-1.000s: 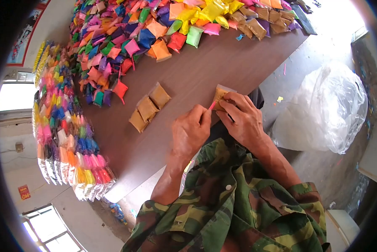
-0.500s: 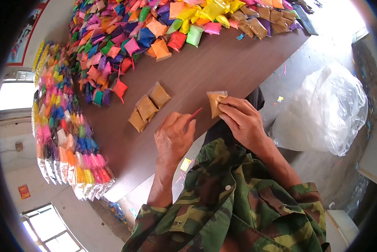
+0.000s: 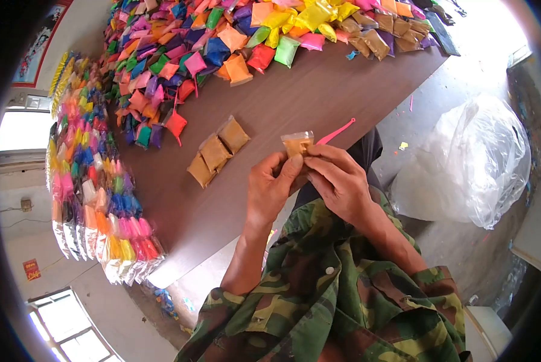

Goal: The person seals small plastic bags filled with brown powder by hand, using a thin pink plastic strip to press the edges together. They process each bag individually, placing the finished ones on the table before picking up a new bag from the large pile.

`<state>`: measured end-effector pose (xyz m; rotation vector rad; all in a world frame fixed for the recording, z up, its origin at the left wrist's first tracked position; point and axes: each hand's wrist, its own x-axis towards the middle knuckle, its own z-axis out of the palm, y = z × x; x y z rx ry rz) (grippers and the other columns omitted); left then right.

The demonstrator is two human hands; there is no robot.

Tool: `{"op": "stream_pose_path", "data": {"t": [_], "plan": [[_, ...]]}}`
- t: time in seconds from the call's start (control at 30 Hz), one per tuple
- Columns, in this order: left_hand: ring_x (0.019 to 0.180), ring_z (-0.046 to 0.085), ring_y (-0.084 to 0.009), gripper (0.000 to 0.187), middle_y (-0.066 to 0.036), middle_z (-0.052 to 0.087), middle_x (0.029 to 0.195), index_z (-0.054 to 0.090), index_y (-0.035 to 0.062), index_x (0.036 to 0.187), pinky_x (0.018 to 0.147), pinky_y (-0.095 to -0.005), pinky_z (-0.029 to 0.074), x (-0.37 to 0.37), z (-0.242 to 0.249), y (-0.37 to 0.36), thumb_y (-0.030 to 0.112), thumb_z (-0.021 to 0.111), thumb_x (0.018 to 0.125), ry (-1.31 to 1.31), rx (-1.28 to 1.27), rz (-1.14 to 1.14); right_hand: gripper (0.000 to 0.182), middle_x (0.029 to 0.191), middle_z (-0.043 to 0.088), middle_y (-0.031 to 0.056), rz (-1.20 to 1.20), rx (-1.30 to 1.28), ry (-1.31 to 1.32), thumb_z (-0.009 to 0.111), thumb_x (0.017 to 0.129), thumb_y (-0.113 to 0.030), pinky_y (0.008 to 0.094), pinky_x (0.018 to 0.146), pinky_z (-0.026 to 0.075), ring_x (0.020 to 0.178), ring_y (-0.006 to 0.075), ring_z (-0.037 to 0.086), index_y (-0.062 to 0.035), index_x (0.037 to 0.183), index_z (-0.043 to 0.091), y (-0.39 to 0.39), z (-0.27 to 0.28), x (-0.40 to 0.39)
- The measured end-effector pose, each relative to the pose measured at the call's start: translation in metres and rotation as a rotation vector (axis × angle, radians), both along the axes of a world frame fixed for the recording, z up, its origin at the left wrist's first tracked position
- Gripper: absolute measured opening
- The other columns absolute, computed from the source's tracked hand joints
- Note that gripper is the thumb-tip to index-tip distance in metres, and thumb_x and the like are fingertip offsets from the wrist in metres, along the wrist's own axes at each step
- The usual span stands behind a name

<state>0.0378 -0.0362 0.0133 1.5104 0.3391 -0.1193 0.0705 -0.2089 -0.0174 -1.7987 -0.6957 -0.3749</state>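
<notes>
A small clear packet of brown filling (image 3: 297,143) is held upright over the table's near edge, its clear top strip pointing away from me. My left hand (image 3: 270,187) pinches its left side between thumb and forefinger. From the right, my right hand (image 3: 341,178) has its fingers closed on the packet's lower right part. A thin pink plastic stick (image 3: 337,131) with a small ring end reaches out beyond my right fingers; its near end is hidden behind them. To the left, several similar brown packets (image 3: 216,152) lie overlapping on the table.
A large heap of colourful packets (image 3: 180,54) covers the far side of the brown table (image 3: 180,211). Bagged bundles of coloured packets (image 3: 98,199) stand along the left edge. On the floor at right sits a big clear plastic bag (image 3: 463,163).
My left hand has moved right and taken hold of the brown packet beside my right hand. The pink stick, earlier in my left hand, now shows beyond my right fingers.
</notes>
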Motion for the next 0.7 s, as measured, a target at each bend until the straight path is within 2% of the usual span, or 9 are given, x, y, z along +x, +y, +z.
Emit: {"op": "stream_pose_path", "data": {"t": [0.07, 0.17, 0.27, 0.3, 0.37, 0.47, 0.57, 0.7], "plan": [[0.068, 0.054, -0.0027, 0.027, 0.002, 0.064, 0.079, 0.07, -0.0028, 0.104, 0.055, -0.0215, 0.043, 0.002, -0.012, 0.009, 0.024, 0.068, 0.103, -0.038, 0.111, 0.003, 0.032, 0.116, 0.068, 0.0156, 0.003, -0.004, 0.056, 0.077, 0.082, 0.004, 0.0396, 0.085, 0.058, 0.1, 0.0321, 0.07, 0.0007, 0.113, 0.069, 0.001, -0.003, 0.003], [0.067, 0.054, -0.0032, 0.025, 0.001, 0.065, 0.079, 0.069, -0.0025, 0.105, 0.054, -0.0217, 0.043, 0.001, -0.004, 0.009, 0.022, 0.068, 0.103, -0.045, 0.074, 0.051, 0.029, 0.116, 0.069, 0.0133, 0.012, 0.17, 0.424, 0.072, 0.091, 0.0, 0.0344, 0.086, 0.058, 0.1, 0.0232, 0.07, 0.0015, 0.12, 0.066, 0.001, 0.009, -0.002], [0.067, 0.055, -0.004, 0.025, 0.0, 0.067, 0.082, 0.069, -0.0025, 0.107, 0.055, -0.0204, 0.043, -0.003, 0.002, 0.002, 0.022, 0.069, 0.102, -0.137, 0.069, 0.049, 0.028, 0.115, 0.069, 0.0082, 0.287, 0.554, 0.91, 0.067, 0.098, -0.004, 0.0283, 0.084, 0.057, 0.099, 0.0138, 0.068, 0.0023, 0.125, 0.064, 0.005, 0.02, -0.005], [0.068, 0.056, -0.0044, 0.024, -0.001, 0.068, 0.083, 0.07, -0.0024, 0.107, 0.057, -0.0204, 0.045, -0.004, 0.004, -0.004, 0.021, 0.07, 0.101, -0.139, 0.032, 0.075, 0.026, 0.111, 0.069, 0.004, 0.251, 0.471, 0.938, 0.066, 0.1, -0.007, 0.0235, 0.076, 0.055, 0.092, 0.008, 0.065, 0.0032, 0.124, 0.064, 0.007, 0.018, -0.006], [0.069, 0.058, -0.0052, 0.025, -0.002, 0.07, 0.086, 0.07, -0.0022, 0.108, 0.061, -0.0204, 0.048, -0.007, 0.008, -0.014, 0.021, 0.072, 0.1, -0.142, -0.044, 0.131, 0.026, 0.105, 0.07, 0.0037, 0.221, 0.421, 0.978, 0.068, 0.099, -0.006, 0.0224, 0.072, 0.053, 0.086, 0.0061, 0.064, 0.0039, 0.123, 0.065, 0.005, 0.016, -0.005], [0.074, 0.061, -0.006, 0.024, -0.002, 0.072, 0.091, 0.072, -0.0017, 0.109, 0.068, -0.0207, 0.053, -0.014, 0.003, -0.003, 0.019, 0.075, 0.098, -0.247, 0.299, 0.015, 0.024, 0.098, 0.07, 0.0024, 0.21, 0.372, 0.971, 0.069, 0.099, -0.006, 0.0216, 0.067, 0.051, 0.08, 0.004, 0.061, 0.0046, 0.12, 0.066, 0.005, 0.016, -0.004], [0.076, 0.061, -0.0055, 0.022, -0.001, 0.072, 0.09, 0.073, -0.0009, 0.108, 0.071, -0.0214, 0.054, -0.018, -0.001, -0.002, 0.017, 0.077, 0.096, -0.163, 0.092, 0.07, 0.022, 0.094, 0.069, 0.0011, 0.253, 0.293, 0.968, 0.069, 0.098, -0.006, 0.0221, 0.065, 0.05, 0.078, 0.0038, 0.06, 0.0055, 0.117, 0.066, 0.002, 0.013, -0.003], [0.077, 0.062, -0.0054, 0.02, 0.0, 0.071, 0.086, 0.072, -0.0005, 0.107, 0.07, -0.0217, 0.053, -0.019, 0.006, 0.006, 0.015, 0.077, 0.096, -0.148, 0.066, 0.1, 0.022, 0.093, 0.068, 0.0005, 0.357, 0.285, 0.978, 0.068, 0.099, -0.008, 0.0225, 0.063, 0.049, 0.076, 0.004, 0.059, 0.0061, 0.116, 0.066, 0.002, 0.015, -0.001]]}}
